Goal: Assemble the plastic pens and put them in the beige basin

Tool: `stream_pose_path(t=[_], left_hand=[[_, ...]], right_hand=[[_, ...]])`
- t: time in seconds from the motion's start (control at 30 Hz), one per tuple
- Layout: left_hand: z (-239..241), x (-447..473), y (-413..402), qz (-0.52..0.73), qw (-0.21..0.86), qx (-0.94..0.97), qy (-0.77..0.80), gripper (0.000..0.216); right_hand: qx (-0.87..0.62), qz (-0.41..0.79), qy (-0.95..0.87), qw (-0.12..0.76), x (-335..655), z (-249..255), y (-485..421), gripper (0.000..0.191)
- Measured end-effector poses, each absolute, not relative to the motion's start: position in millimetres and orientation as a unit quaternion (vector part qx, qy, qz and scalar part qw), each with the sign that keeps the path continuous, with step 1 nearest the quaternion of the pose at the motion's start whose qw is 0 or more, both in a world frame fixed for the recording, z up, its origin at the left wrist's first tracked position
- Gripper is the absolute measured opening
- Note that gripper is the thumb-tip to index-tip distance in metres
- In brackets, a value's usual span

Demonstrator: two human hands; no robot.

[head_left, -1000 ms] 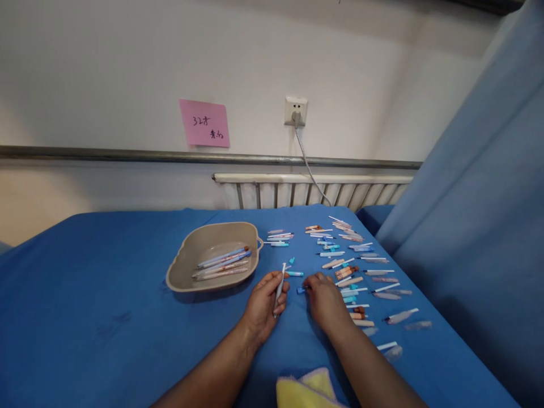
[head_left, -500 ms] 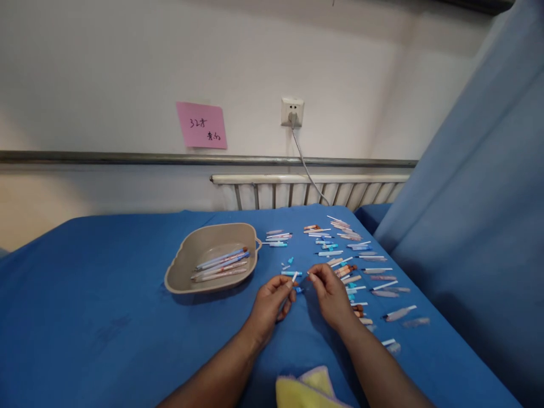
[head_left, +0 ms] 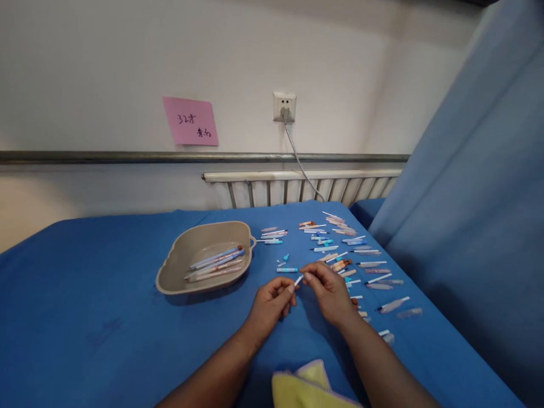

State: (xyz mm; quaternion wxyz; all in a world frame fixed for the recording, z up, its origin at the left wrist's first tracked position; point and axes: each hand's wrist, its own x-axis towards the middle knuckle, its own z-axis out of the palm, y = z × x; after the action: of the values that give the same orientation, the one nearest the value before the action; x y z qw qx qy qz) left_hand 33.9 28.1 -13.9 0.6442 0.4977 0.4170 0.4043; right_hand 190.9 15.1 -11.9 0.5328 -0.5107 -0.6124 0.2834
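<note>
My left hand (head_left: 273, 300) pinches a short white pen refill (head_left: 298, 280) between thumb and fingers, its tip pointing up to the right. My right hand (head_left: 326, 289) is closed in a pinch just beside that tip; whatever it holds, if anything, is too small to make out. Just beyond the fingertips lies a light-blue pen barrel (head_left: 287, 270) on the blue sheet. Small turquoise pen parts (head_left: 286, 257) are scattered behind it. To the right of my right hand, rows of pen barrels, refills and orange-brown pieces (head_left: 341, 264) are spread out.
A beige basin (head_left: 164, 279) with several assembled pens (head_left: 219, 266) stands left of my hands. A yellow cloth (head_left: 312, 388) lies at the near edge. Further pen parts (head_left: 273, 234) sit beside the basin's handle. A blue curtain (head_left: 459, 187) hangs on the right.
My hands have come closer together, the right fingertips now near the refill's end. A blue piece seen beneath my left fingers is no longer visible. The view has shifted slightly.
</note>
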Motion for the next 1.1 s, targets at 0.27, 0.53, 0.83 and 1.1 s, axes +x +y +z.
stream_pose_path(t=[0.27, 0.53, 0.83, 1.1], left_hand=[[-15.4, 33.8, 28.3, 0.403, 0.637, 0.505, 0.421, 0.022], [-18.5, 33.8, 28.0, 0.395, 0.613, 0.536, 0.424, 0.023], [-18.4, 33.3, 28.6, 0.394, 0.607, 0.54, 0.43, 0.023], [-20.2, 32.3, 29.5, 0.386, 0.62, 0.527, 0.435, 0.025]], right_hand=[[-0.511, 0.257, -0.632, 0.523, 192.0, -8.9, 14.9, 0.017], [-0.507, 0.226, -0.665, 0.5, 193.6, -7.4, 13.4, 0.017], [-0.496, 0.238, -0.675, 0.492, 193.4, -9.5, 13.6, 0.018], [-0.477, 0.307, -0.65, 0.506, 192.0, -5.9, 12.5, 0.021]])
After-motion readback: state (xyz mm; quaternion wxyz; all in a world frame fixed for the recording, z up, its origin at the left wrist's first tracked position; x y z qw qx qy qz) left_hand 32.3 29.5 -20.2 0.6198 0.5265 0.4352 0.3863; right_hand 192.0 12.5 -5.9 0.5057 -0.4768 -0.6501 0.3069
